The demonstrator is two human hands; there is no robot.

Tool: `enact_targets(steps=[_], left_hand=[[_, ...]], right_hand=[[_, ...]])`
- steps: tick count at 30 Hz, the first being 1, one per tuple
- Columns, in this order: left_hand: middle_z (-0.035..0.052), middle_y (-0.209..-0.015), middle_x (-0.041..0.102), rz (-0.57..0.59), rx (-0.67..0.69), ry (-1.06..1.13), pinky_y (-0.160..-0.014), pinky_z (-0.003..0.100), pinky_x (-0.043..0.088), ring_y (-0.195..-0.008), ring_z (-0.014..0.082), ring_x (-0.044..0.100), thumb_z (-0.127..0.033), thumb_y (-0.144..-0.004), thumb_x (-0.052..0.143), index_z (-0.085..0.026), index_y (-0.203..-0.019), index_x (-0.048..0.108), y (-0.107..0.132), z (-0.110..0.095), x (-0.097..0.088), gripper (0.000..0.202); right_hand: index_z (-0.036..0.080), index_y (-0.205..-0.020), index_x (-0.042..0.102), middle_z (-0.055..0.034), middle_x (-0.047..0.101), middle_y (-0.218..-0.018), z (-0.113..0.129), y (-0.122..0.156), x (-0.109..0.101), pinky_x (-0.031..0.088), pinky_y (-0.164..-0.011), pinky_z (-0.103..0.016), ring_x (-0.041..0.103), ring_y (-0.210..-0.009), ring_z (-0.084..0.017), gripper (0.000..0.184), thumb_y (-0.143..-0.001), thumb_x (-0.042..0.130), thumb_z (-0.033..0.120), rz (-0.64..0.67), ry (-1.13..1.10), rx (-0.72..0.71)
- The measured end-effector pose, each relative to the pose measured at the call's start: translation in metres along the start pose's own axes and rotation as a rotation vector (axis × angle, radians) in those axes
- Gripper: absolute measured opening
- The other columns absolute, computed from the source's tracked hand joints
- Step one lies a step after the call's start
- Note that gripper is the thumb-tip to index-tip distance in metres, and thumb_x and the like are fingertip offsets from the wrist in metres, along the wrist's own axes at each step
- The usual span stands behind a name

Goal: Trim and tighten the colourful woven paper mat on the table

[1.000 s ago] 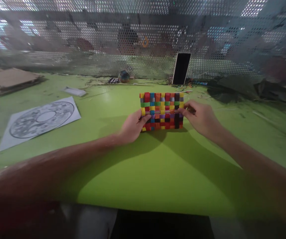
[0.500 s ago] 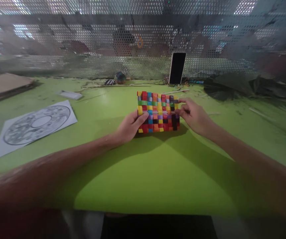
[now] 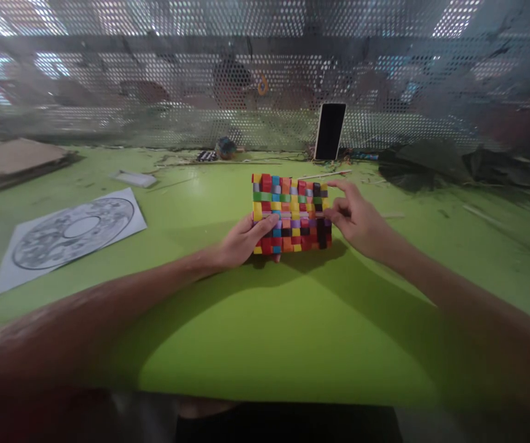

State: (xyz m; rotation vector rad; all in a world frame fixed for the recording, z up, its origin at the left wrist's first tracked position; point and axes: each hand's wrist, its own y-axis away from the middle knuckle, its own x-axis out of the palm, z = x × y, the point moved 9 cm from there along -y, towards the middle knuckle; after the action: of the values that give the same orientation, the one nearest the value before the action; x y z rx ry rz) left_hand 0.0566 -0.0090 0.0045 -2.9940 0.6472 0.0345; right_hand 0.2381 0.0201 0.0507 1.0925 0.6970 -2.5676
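Note:
A woven mat of many-coloured paper strips (image 3: 291, 212) lies on the green table (image 3: 265, 332), a little beyond the middle. My left hand (image 3: 243, 241) grips its lower left edge, thumb on top and fingers under the mat. My right hand (image 3: 355, 216) is at the mat's right edge, thumb and a finger pinching a strip end there, the index finger stretched out above.
A printed sheet with a round pattern (image 3: 69, 237) lies at the left. A dark phone (image 3: 330, 131) leans upright against the perforated metal screen (image 3: 154, 92) at the back. Cardboard (image 3: 13, 159) sits far left, dark leaves (image 3: 431, 165) at the back right, small scraps along the screen.
The mat has shifted slightly toward me and to the left with both hands still on it. My right index finger has lifted off the edge.

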Motion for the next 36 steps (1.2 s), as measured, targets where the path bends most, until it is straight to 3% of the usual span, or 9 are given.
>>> enact_targets(steps=[6,13,17,20,22,25,30,36], left_hand=[[0.0073,-0.064,0.072,0.072,0.017,-0.058,-0.052,0.028,0.058,-0.056,0.0196,0.069,-0.056,-0.100,0.048,-0.014,-0.092,0.071,0.001,-0.004,0.005,0.049],[0.0083,-0.064,0.072,0.054,-0.060,-0.028,-0.048,0.028,0.057,-0.051,0.0182,0.066,-0.058,-0.098,0.051,-0.013,-0.088,0.071,0.000,0.008,0.003,0.050],[0.0081,-0.078,0.076,-0.184,-0.071,0.085,-0.063,0.033,0.064,-0.067,0.0209,0.073,-0.051,-0.093,0.064,-0.014,-0.096,0.072,-0.010,0.019,-0.024,0.037],[0.0077,-0.090,0.078,-0.376,-0.023,0.196,-0.081,0.036,0.064,-0.084,0.0226,0.076,-0.042,-0.086,0.074,-0.016,-0.100,0.072,-0.017,0.022,-0.052,0.030],[0.0078,-0.092,0.079,-0.430,0.000,0.243,-0.085,0.038,0.063,-0.088,0.0239,0.075,-0.039,-0.083,0.077,-0.016,-0.100,0.071,-0.022,0.022,-0.064,0.028],[0.0077,-0.093,0.079,-0.459,0.037,0.289,-0.084,0.038,0.063,-0.091,0.0246,0.075,-0.034,-0.079,0.080,-0.017,-0.099,0.071,-0.027,0.018,-0.075,0.028],[0.0068,-0.101,0.078,-0.369,0.131,0.360,-0.089,0.035,0.061,-0.098,0.0232,0.074,-0.013,-0.070,0.078,-0.017,-0.104,0.071,-0.035,-0.008,-0.074,0.034],[0.0100,-0.110,0.076,-0.182,0.060,0.287,-0.081,0.035,0.062,-0.094,0.0228,0.073,-0.004,-0.067,0.075,-0.016,-0.105,0.073,-0.052,-0.029,-0.076,0.040]], right_hand=[[0.019,-0.150,0.034,-0.0020,0.061,-0.074,0.005,0.003,0.002,0.050,-0.070,-0.037,0.069,-0.089,-0.028,0.055,-0.100,0.048,0.037,0.015,-0.004,-0.004],[0.018,-0.150,0.036,-0.0026,0.063,-0.075,0.004,0.001,0.003,0.047,-0.067,-0.035,0.064,-0.077,-0.024,0.055,-0.100,0.048,0.037,0.016,0.048,0.009],[0.017,-0.144,0.047,-0.0037,0.066,-0.077,-0.012,-0.006,-0.008,0.043,-0.062,-0.033,0.057,-0.065,-0.019,0.056,-0.096,0.056,0.046,-0.001,0.132,0.008],[0.016,-0.113,0.070,-0.0070,0.069,-0.078,-0.034,-0.012,-0.021,0.039,-0.060,-0.032,0.055,-0.062,-0.018,0.043,-0.095,0.058,0.053,0.001,0.225,0.033],[0.017,-0.097,0.074,-0.0071,0.071,-0.079,-0.048,-0.016,-0.025,0.038,-0.060,-0.031,0.056,-0.062,-0.017,0.038,-0.096,0.055,0.051,0.027,0.242,0.056],[0.018,-0.095,0.075,-0.0068,0.073,-0.082,-0.057,-0.019,-0.021,0.040,-0.062,-0.031,0.059,-0.067,-0.018,0.031,-0.093,0.058,0.044,0.107,0.223,0.055],[0.018,-0.093,0.075,-0.0058,0.073,-0.081,-0.058,-0.023,-0.020,0.040,-0.064,-0.031,0.059,-0.067,-0.018,0.026,-0.093,0.057,0.038,0.108,0.233,0.030],[0.017,-0.092,0.074,-0.0094,0.072,-0.085,-0.073,-0.031,-0.034,0.041,-0.070,-0.033,0.060,-0.075,-0.021,0.026,-0.094,0.052,0.031,-0.024,0.356,0.045]])
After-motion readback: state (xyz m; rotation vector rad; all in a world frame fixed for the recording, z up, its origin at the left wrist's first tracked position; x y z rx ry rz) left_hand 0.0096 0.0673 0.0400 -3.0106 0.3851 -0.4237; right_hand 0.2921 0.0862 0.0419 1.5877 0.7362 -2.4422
